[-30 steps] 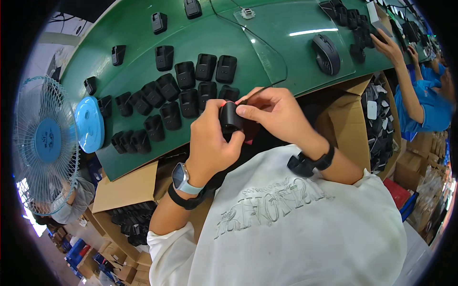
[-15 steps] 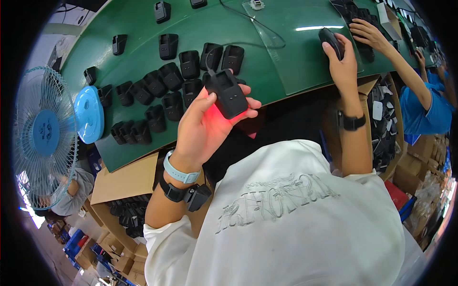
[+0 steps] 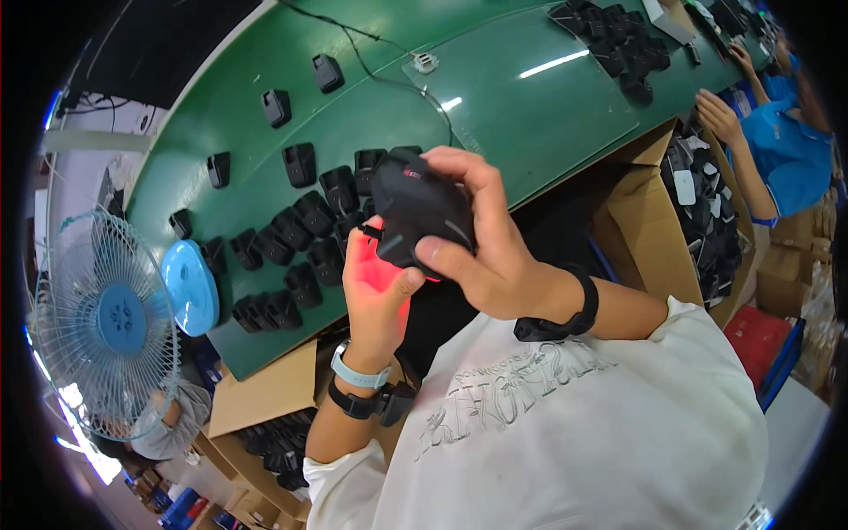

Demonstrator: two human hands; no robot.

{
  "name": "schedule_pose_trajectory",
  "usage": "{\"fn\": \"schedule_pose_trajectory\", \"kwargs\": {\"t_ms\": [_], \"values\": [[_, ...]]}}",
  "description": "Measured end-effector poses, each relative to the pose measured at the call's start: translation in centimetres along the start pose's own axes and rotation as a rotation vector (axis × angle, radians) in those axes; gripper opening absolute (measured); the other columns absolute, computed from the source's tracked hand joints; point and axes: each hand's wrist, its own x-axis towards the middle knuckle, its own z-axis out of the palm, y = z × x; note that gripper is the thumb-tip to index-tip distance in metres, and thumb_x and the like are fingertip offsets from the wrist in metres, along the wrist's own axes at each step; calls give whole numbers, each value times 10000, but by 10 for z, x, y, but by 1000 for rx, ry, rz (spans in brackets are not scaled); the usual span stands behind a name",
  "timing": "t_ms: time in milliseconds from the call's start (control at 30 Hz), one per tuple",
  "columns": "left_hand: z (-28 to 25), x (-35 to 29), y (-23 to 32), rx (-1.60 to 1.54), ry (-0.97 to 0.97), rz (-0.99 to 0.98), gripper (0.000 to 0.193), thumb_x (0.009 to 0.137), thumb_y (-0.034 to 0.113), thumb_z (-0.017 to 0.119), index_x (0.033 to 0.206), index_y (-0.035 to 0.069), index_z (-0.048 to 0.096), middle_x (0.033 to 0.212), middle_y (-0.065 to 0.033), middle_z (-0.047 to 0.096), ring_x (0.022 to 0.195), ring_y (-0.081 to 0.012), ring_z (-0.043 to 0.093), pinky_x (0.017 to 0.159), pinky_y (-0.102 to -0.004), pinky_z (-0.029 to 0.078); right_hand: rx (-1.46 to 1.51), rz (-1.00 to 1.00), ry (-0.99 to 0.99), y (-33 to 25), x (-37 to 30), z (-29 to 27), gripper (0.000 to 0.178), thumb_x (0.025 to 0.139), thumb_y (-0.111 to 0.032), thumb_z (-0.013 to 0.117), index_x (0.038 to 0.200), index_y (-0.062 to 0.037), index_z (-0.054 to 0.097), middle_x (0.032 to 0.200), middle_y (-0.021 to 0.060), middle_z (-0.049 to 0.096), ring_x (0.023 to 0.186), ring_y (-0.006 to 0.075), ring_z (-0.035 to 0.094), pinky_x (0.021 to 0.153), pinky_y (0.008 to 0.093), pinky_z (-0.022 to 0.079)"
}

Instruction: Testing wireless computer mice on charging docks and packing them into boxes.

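In front of my chest, my right hand (image 3: 495, 256) grips a black computer mouse (image 3: 420, 203) with fingers over its far side and the thumb on its near edge. My left hand (image 3: 375, 300) is just beneath, closed around a black charging dock that the mouse now mostly hides. Red light glows over my left palm and fingers. A short black plug end (image 3: 371, 231) shows by the left fingertips. Whether the mouse is seated on the dock cannot be seen. Several similar black docks (image 3: 300, 165) stand on the green table (image 3: 371, 110) beyond my hands.
A blue fan (image 3: 119, 318) and a blue lid-like disc (image 3: 189, 287) are at left. Cartons (image 3: 265, 389) of black parts flank me. At far right, a co-worker's hand (image 3: 720, 117) is near the table edge, beside a pile of black mice (image 3: 618, 40). A cable (image 3: 358, 57) crosses the table.
My right hand has brought the mouse from the right side of the table over to the dock in my left hand. The co-worker's hand has drawn back from the pile.
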Motion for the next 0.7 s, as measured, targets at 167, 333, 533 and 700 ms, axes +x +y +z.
{"fn": "schedule_pose_trajectory", "kwargs": {"t_ms": [167,333,533,700], "values": [[-1,2,3,-104,-29,-73,681,880,81,732,1467,25,391,1381,-98,536,1312,-258,517,1121,-405,407,-147,-242,-28,5,2,0,688,853,-88,703,1411,-23,306,1426,254,375,1308,353,439,1114,452,353],[-17,9,-3,-140,-22,-160,680,714,-29,586,1382,5,464,1205,-123,574,1141,-268,583,1056,-393,443,-726,-157,88,14,32,-61,490,790,-128,742,1233,-44,549,1277,186,539,1204,388,513,1062,455,400],[-3,7,-12,429,-99,-25,282,718,-73,699,933,46,560,874,-3,551,797,-91,574,687,-238,490,-1162,-49,127,78,34,-168,435,844,-141,730,1233,-41,563,1208,192,594,1123,403,555,977,477,437],[-4,-3,-3,470,-64,-108,290,674,-81,636,923,22,528,842,-8,513,747,-95,478,696,-236,424,-1396,-215,134,62,32,-136,384,871,-138,730,1206,-23,584,1186,167,609,1101,364,571,970,432,452]]}}
